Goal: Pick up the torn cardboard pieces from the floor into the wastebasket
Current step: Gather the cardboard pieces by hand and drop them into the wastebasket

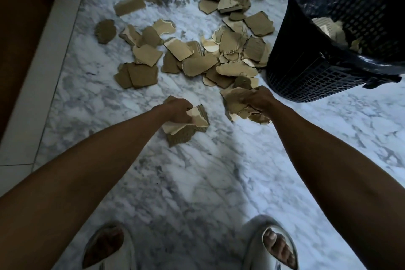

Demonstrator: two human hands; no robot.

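Note:
Several torn brown cardboard pieces point(192, 59) lie scattered over the marble floor in front of me. My left hand point(178, 109) grips a bunch of torn pieces point(186, 126) just above the floor. A little to its right, my right hand point(257, 99) grips another handful of pieces point(237, 105) at the near edge of the pile. The black mesh wastebasket point(317, 68), lined with a dark plastic bag, stands at the right, beyond my right hand. A few cardboard pieces point(328, 28) show inside it.
A wooden door or cabinet point(19, 28) and a pale threshold strip point(43, 72) border the floor on the left. My two feet in light slippers point(269, 245) stand at the bottom. Bare marble floor point(197, 182) lies between my feet and the pile.

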